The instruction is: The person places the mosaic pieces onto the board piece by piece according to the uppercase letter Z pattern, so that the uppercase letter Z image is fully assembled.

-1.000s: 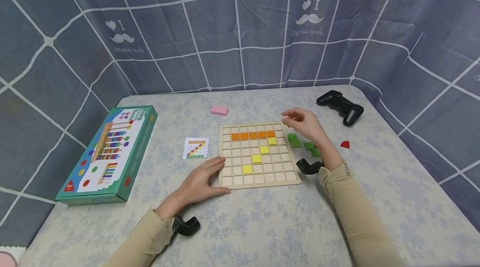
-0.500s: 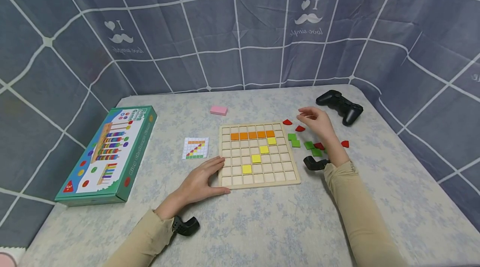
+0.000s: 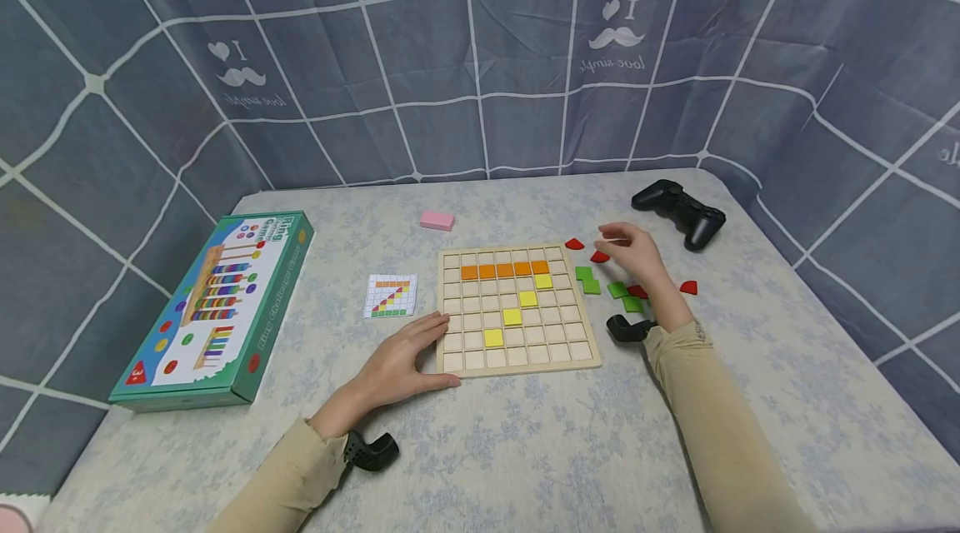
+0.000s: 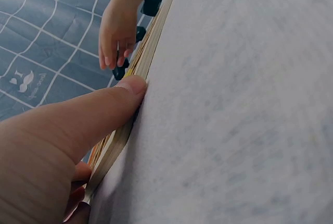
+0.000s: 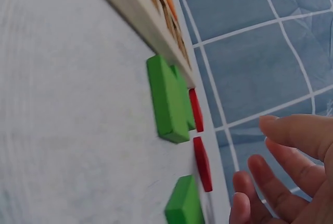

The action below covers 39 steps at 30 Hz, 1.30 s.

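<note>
A square wooden grid board [image 3: 467, 304] lies at the middle of the table, with a row of orange square tiles [image 3: 505, 270] and a diagonal of several yellow tiles [image 3: 528, 299] in its cells. My left hand [image 3: 401, 362] rests at its front left corner, fingers on the left side and the thumb [image 4: 112, 107] along the front edge. Right of the board, my right hand [image 3: 636, 254] hovers over a red piece with a curved edge [image 3: 600, 257], fingers loosely bent and nothing between them. Several green tiles [image 3: 591, 286] and more red pieces [image 3: 574, 244] lie around it.
A card with a coloured grid pattern [image 3: 392, 296] lies left of the board. Farther left is a green game box [image 3: 217, 308]. A pink block [image 3: 437, 221] sits behind the board, and a black game controller [image 3: 679, 213] at the back right. Grid-patterned cloth hangs behind the table.
My right hand has moved right from the board's back right corner, uncovering red pieces there, then dipped slightly toward one. My left hand stays at the board's corner.
</note>
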### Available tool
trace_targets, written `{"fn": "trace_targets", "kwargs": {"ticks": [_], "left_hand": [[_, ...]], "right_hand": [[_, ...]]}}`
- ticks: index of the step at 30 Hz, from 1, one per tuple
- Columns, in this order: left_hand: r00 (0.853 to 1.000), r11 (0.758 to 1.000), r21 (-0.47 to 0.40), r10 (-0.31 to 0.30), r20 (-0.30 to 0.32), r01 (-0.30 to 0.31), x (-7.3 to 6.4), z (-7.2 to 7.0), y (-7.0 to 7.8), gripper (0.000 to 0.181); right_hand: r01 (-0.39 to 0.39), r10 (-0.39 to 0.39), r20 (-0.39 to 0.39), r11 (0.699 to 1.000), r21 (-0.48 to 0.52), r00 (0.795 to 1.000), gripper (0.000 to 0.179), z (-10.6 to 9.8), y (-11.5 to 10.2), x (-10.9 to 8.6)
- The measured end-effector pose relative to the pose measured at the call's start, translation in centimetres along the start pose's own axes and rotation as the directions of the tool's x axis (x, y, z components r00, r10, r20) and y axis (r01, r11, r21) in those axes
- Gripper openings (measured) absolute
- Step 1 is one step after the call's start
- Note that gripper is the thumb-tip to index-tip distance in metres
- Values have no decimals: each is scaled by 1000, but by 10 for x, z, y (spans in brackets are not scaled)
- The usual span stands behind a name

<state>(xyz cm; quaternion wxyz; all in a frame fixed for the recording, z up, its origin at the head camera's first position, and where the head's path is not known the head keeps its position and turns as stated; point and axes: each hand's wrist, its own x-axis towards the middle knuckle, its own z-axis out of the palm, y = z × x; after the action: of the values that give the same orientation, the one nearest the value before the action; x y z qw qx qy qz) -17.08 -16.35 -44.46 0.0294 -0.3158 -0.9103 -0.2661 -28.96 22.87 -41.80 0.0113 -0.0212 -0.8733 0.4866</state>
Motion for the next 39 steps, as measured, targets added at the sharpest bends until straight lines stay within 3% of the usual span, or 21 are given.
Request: {"fn": "trace_targets", "kwargs": {"ticks": [15,39], "left_hand": [[1000,1000,-6,1,2,-1,0,-1,1,86],[1000,1000,-7,-3,-5,3,-1,1,0,86]], "right_hand": [[-12,12,25,1000,-2,1000,45,1,8,-1],[32,-25,38,977,-208,999,37,8,13,2]]}}
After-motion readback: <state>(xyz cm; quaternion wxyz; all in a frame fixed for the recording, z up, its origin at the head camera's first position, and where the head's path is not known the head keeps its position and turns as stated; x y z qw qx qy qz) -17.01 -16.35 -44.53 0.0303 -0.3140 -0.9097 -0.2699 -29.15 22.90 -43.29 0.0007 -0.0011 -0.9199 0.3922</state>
